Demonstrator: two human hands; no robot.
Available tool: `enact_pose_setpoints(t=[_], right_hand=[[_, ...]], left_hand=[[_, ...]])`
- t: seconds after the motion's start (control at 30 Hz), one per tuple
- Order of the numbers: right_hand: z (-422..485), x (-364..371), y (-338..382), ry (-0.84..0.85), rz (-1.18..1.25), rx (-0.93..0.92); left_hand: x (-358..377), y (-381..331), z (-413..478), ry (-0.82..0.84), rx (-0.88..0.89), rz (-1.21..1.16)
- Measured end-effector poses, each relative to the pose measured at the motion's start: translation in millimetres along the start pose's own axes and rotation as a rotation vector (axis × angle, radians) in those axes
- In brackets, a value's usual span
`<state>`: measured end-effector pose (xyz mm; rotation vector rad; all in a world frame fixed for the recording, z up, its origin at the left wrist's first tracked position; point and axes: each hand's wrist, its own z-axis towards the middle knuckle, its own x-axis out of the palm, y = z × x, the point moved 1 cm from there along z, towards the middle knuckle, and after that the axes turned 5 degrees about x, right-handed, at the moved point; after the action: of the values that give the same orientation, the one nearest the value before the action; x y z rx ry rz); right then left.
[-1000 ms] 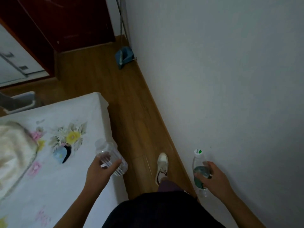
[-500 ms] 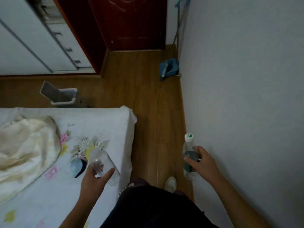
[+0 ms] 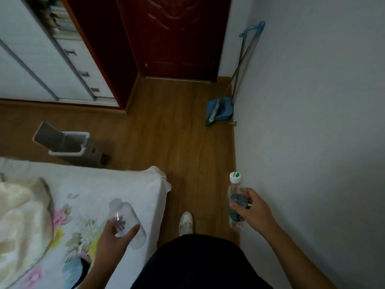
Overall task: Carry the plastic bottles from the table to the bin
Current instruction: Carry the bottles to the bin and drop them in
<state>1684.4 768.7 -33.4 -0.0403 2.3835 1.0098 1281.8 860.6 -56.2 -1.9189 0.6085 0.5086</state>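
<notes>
My left hand (image 3: pixel 113 239) grips a clear plastic bottle (image 3: pixel 128 222) that lies tilted, held over the corner of the bed. In my right hand (image 3: pixel 253 213) is a second plastic bottle (image 3: pixel 235 197), upright, with a white cap and a green label, carried close to the wall on the right. The grey bin (image 3: pixel 69 146) stands on the wooden floor ahead to the left, beyond the foot of the bed, with its flap lid tipped open.
A bed with a white flowered sheet (image 3: pixel 116 184) and a cream blanket (image 3: pixel 20 217) fills the lower left. A blue dustpan and broom (image 3: pixel 219 109) lean on the right wall. Ahead are a dark red door (image 3: pixel 177 36) and a white wardrobe (image 3: pixel 41 59). My shoe (image 3: pixel 186 223) is on the floor.
The view has swung left and forward along the passage beside the bed; the bin and the door have come into sight. Both hands still hold their bottles.
</notes>
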Motion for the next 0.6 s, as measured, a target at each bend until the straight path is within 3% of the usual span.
enact_pose_setpoints(t=[0.37, 0.6], right_hand=[[122, -52, 62, -0.079, -0.029, 0.134], [262, -68, 168, 0.015, -0.063, 0.051]], left_hand=[[25, -190, 172, 0.186, 0.32, 0.04], [32, -236, 268, 0.08, 0.195, -0.06]])
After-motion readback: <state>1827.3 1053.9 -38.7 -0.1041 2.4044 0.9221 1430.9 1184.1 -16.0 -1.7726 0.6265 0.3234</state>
